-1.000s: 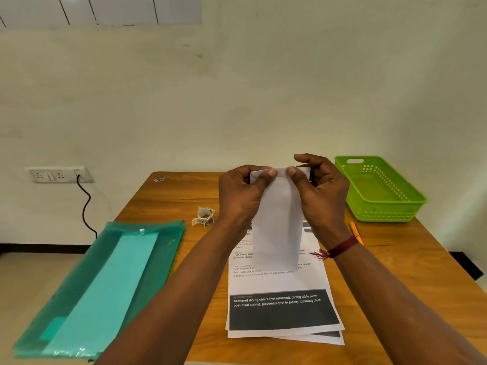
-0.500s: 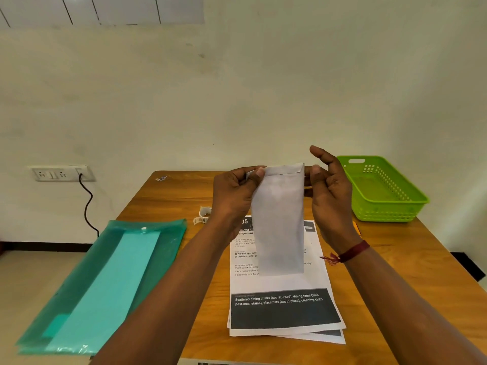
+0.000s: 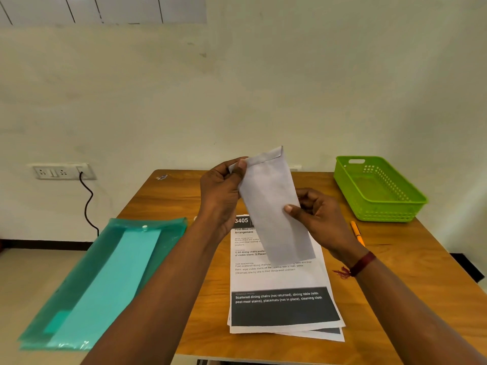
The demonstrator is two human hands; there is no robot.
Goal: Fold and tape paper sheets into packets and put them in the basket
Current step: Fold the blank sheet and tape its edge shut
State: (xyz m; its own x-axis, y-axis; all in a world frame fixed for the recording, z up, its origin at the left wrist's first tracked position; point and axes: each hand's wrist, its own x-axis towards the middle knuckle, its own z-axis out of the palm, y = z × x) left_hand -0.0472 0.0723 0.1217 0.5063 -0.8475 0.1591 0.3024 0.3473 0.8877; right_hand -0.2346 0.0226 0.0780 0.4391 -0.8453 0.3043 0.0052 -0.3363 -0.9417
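A long folded white paper packet (image 3: 271,204) is held up above the table, tilted with its top to the right. My left hand (image 3: 221,196) pinches its upper left corner. My right hand (image 3: 319,219) holds its right edge lower down, thumb on the front. Under them a small stack of printed sheets (image 3: 282,299) lies on the wooden table (image 3: 395,272). The green plastic basket (image 3: 379,191) stands at the table's far right corner, with nothing visible inside.
A translucent green folder (image 3: 105,280) overhangs the table's left edge. An orange pen (image 3: 357,231) lies between the sheets and the basket. A wall socket with a black cable (image 3: 62,171) is on the left wall.
My right hand has slid from the packet's top edge down to its right side. The packet has tilted, its top leaning right. The tape roll behind my left wrist is now hidden.
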